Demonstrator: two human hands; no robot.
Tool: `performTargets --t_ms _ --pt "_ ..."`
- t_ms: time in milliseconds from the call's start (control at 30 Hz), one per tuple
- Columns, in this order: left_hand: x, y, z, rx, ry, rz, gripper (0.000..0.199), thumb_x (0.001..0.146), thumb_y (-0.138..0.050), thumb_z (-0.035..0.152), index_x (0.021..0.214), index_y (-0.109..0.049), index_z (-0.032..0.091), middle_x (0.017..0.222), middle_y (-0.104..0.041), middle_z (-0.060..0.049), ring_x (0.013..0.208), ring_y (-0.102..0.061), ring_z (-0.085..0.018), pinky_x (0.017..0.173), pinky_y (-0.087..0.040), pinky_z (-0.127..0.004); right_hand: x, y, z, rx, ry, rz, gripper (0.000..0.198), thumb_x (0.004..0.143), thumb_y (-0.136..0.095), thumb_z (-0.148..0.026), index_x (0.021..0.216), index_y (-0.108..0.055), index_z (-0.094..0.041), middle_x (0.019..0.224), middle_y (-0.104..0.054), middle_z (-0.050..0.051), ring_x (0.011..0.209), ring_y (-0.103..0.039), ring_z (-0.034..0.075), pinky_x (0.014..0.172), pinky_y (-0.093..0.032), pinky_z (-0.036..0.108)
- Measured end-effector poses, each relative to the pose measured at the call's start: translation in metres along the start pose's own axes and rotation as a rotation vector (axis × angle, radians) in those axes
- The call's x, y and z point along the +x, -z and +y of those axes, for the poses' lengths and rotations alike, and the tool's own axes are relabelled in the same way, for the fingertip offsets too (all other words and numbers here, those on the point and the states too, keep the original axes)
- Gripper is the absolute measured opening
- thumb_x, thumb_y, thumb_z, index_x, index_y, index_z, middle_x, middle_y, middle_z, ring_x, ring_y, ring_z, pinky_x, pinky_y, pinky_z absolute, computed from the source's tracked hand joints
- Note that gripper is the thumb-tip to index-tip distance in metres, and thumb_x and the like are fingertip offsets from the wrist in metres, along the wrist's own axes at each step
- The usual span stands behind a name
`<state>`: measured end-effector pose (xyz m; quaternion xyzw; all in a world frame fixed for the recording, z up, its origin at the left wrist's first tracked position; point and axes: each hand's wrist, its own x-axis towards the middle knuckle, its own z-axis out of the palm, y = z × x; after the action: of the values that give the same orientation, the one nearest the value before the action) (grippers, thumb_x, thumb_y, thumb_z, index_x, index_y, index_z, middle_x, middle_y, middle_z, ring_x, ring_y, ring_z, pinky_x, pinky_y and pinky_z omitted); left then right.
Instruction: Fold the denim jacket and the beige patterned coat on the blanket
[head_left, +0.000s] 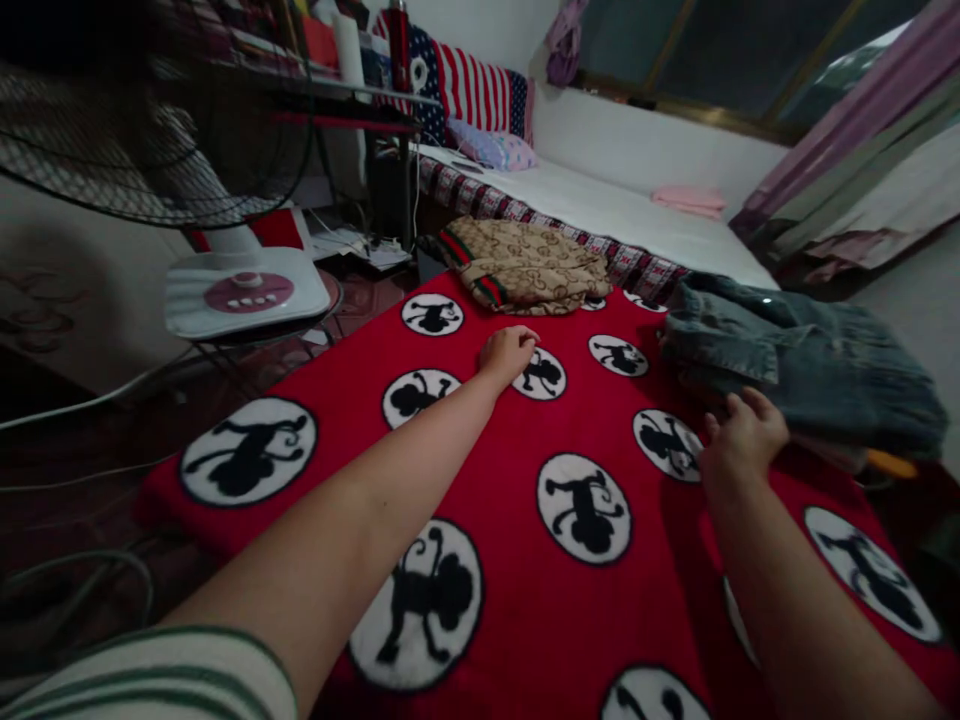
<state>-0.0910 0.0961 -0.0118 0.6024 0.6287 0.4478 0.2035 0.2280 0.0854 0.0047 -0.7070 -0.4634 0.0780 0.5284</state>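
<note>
Head view, the only one: red cloth with monkey prints (510, 490) is seen spread wide and mostly flat; whatever it is laid over is covered, so desk or bed can't be told. The left grip (510, 353) is held low over the middle of the cloth, short of the far end. Its fingers are loosely curled and nothing is seen held; whether some cloth is pinched under the fingertips can't be told. The right grip (746, 432) is placed just beside the near edge of the denim pile (810, 370). Fingers half bent, thumb parted, nothing seen held, so judged released; contact with the denim can't be confirmed.

The denim pile is set along the right edge of the cloth, apparently folded in layers. The tan patterned cloth (536, 262), with a green-red stripe, is left at the far end, rumpled, well apart from the denim.

Progress, judged: spreading of the red cloth looks largely done, with its middle left bare. The denim looks folded and put aside. The tan patterned cloth isn't neatly squared, so it may not be finished. Neither piece is seen in hand.

Around: a fan base (247, 290) is stood at left; a bed (600, 195) is seen beyond the far end.
</note>
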Motion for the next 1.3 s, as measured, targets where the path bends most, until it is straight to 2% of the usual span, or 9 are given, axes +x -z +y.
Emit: performTargets --t_ms 133,367,533,600,700,800,900,1133,1300 --pt "0.003 -0.001 -0.007 -0.011 -0.059 -0.014 0.024 0.085 -0.055 0.016 0.099 -0.075 0.017 0.098 -0.074 -0.007 0.091 -0.066 -0.018 0.08 -0.047 -0.027 -0.07 -0.019 -0.027 0.501 -0.163 -0.196 0.038 0.076 -0.057 -0.036 0.112 -0.055 -0.024 0.12 -0.062 0.009 0.094 -0.07 0.02 0.065 -0.056 0.03" --pt "-0.008 -0.001 0.005 0.144 -0.167 0.083 0.031 0.087 -0.048 0.01 0.11 -0.069 0.015 0.111 -0.068 -0.011 0.107 -0.059 -0.02 0.097 -0.044 -0.032 -0.103 -0.024 -0.038 0.475 -0.017 -0.443 0.034 0.076 -0.062 -0.046 0.093 -0.065 -0.017 0.089 -0.07 0.006 0.065 -0.066 0.015 0.061 -0.053 0.028" --pt "0.009 0.001 0.018 0.507 -0.704 -0.035 0.044 0.085 -0.054 0.017 0.128 -0.058 0.021 0.143 -0.048 -0.01 0.133 -0.039 -0.027 0.111 -0.028 -0.044 -0.099 -0.021 -0.034 0.532 -0.053 -0.485 0.036 0.075 -0.064 -0.051 0.09 -0.066 -0.018 0.085 -0.07 0.006 0.066 -0.067 0.018 0.065 -0.055 0.032" --pt "0.038 0.005 0.022 0.6 -0.787 -0.074 0.045 0.087 -0.054 0.023 0.131 -0.056 0.022 0.147 -0.044 -0.01 0.137 -0.034 -0.027 0.115 -0.02 -0.045 -0.098 -0.022 -0.033 0.507 -0.031 -0.501 0.036 0.074 -0.064 -0.052 0.087 -0.067 -0.019 0.082 -0.071 0.006 0.067 -0.068 0.021 0.066 -0.055 0.034" --pt "0.094 0.011 0.026 0.615 -0.602 0.041 0.046 0.09 -0.053 0.032 0.133 -0.054 0.017 0.149 -0.04 -0.015 0.14 -0.029 -0.031 0.116 -0.016 -0.049 -0.098 -0.024 -0.032 0.458 -0.003 -0.522 0.031 0.076 -0.063 -0.05 0.084 -0.067 -0.021 0.079 -0.071 0.006 0.07 -0.068 0.023 0.069 -0.054 0.036" --pt "0.143 0.016 0.025 0.586 -0.221 0.178 0.053 0.09 -0.053 0.04 0.136 -0.05 0.013 0.149 -0.039 -0.022 0.139 -0.029 -0.038 0.111 -0.021 -0.055 -0.098 -0.024 -0.031 0.458 -0.016 -0.54 0.026 0.077 -0.061 -0.047 0.083 -0.067 -0.022 0.079 -0.07 0.005 0.071 -0.068 0.024 0.069 -0.053 0.036" --pt "0.168 0.02 0.016 0.6 0.076 0.133 0.076 0.077 -0.07 0.049 0.137 -0.047 0.008 0.14 -0.046 -0.03 0.131 -0.04 -0.044 0.103 -0.033 -0.056 -0.098 -0.024 -0.03 0.454 -0.028 -0.551 0.023 0.08 -0.058 -0.044 0.084 -0.067 -0.023 0.08 -0.07 0.005 0.072 -0.067 0.024 0.07 -0.053 0.036" --pt "0.161 0.034 0.002 0.695 0.041 -0.034 0.052 0.073 -0.076 0.047 0.108 -0.065 0.01 0.12 -0.063 -0.023 0.119 -0.053 -0.039 0.097 -0.042 -0.047 -0.097 -0.03 -0.028 0.344 0.019 -0.542 0.023 0.083 -0.054 -0.041 0.085 -0.067 -0.022 0.079 -0.071 0.005 0.071 -0.068 0.022 0.069 -0.051 0.034" --pt "0.146 0.061 0.042 0.796 -0.04 -0.105 0.038 0.075 -0.072 0.037 0.103 -0.066 0.013 0.117 -0.066 -0.018 0.115 -0.058 -0.035 0.094 -0.045 -0.039 -0.093 -0.034 -0.027 0.401 0.027 -0.492 0.03 0.079 -0.057 -0.046 0.085 -0.068 -0.018 0.072 -0.069 0.005 0.063 -0.065 0.02 0.064 -0.05 0.031"
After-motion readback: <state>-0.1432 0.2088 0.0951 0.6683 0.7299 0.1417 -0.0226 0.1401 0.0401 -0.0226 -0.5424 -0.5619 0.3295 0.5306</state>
